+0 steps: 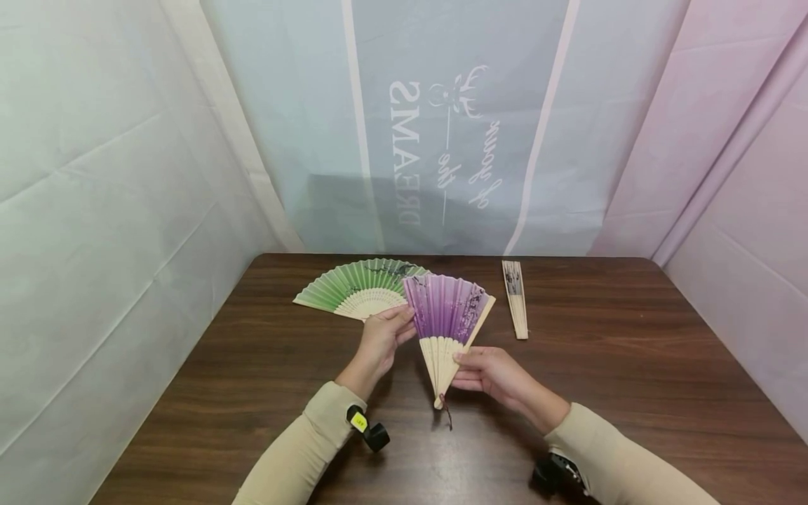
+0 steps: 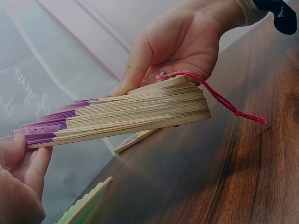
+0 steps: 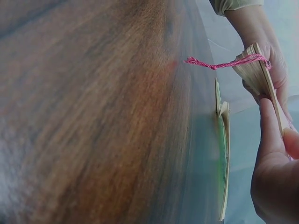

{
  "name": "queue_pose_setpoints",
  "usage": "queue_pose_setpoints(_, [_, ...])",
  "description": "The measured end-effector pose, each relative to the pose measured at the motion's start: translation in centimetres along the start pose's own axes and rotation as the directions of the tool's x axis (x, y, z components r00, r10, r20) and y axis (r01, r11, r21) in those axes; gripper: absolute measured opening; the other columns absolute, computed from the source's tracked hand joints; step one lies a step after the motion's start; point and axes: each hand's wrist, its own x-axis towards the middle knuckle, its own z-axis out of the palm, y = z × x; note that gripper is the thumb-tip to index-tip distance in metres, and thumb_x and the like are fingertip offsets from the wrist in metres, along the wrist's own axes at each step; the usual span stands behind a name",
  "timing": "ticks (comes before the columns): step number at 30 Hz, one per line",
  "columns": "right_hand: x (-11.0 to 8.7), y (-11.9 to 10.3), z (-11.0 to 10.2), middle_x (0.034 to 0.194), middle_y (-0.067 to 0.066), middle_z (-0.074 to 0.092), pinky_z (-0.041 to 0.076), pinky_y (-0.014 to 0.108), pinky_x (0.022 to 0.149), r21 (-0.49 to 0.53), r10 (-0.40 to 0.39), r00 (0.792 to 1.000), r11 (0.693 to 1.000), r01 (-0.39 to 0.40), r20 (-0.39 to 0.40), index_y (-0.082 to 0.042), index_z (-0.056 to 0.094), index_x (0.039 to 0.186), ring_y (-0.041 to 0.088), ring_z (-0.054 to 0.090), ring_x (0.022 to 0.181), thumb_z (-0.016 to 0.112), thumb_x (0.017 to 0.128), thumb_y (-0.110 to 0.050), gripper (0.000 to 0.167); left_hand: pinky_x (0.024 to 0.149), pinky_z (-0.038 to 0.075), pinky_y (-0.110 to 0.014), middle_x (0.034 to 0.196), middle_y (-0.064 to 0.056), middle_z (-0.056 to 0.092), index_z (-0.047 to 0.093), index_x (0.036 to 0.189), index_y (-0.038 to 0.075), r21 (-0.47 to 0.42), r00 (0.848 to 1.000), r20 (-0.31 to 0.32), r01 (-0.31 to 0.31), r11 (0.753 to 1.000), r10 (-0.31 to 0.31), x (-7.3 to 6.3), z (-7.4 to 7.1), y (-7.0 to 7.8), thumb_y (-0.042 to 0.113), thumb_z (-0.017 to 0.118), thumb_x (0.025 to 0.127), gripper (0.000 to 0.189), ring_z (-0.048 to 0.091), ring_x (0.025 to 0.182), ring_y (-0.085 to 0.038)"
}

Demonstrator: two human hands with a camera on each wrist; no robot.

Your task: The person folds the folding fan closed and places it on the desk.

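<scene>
A purple folding fan (image 1: 445, 308) with pale wooden ribs is partly spread between my two hands above the table. My left hand (image 1: 383, 340) pinches its left edge where the purple cloth meets the ribs. On the other side my right hand (image 1: 495, 375) grips the right outer rib, thumb in front and fingers behind. From the pivot end hangs a red cord (image 2: 224, 99), knotted near its tip. Behind the left hand lies a green folding fan (image 1: 353, 284), spread wide on the table, its right part hidden by the purple one.
A folded fan (image 1: 517, 305) with pale ribs and grey cloth lies at the back right of the brown wooden table (image 1: 631, 365). Hanging cloth walls (image 1: 303, 105) close off the back and both sides, with mirrored lettering at the back.
</scene>
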Motion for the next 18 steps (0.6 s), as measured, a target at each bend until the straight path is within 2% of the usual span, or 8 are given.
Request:
queue_pose_setpoints(7, [0.03,0.12,-0.04,0.094,0.006,0.076,0.062,0.033,0.09,-0.011,-0.004,1.0,1.0,0.004,-0.003,0.003,0.059,0.11,0.013,0.074,0.09,0.052,0.102,-0.008,0.016,0.079,0.063,-0.025,0.099,-0.017,0.076,0.057,0.124,-0.018,0.011,1.0,0.002,0.016,1.0,-0.016,-0.04,0.17,0.11,-0.001,0.06,0.096,0.033,0.073,0.076,-0.009])
queue_pose_setpoints(18, [-0.26,-0.15,0.05,0.089,0.004,0.076,0.063,0.031,0.086,-0.006,-0.003,1.0,1.0,0.003,-0.001,0.0,0.062,0.103,0.013,0.074,0.086,0.052,0.101,-0.007,0.012,0.075,0.064,-0.024,0.096,-0.016,0.076,0.057,0.123,-0.018,0.016,1.0,-0.008,0.012,1.0,-0.012,-0.08,0.4,-0.05,0.001,0.062,0.095,0.034,0.072,0.073,-0.009])
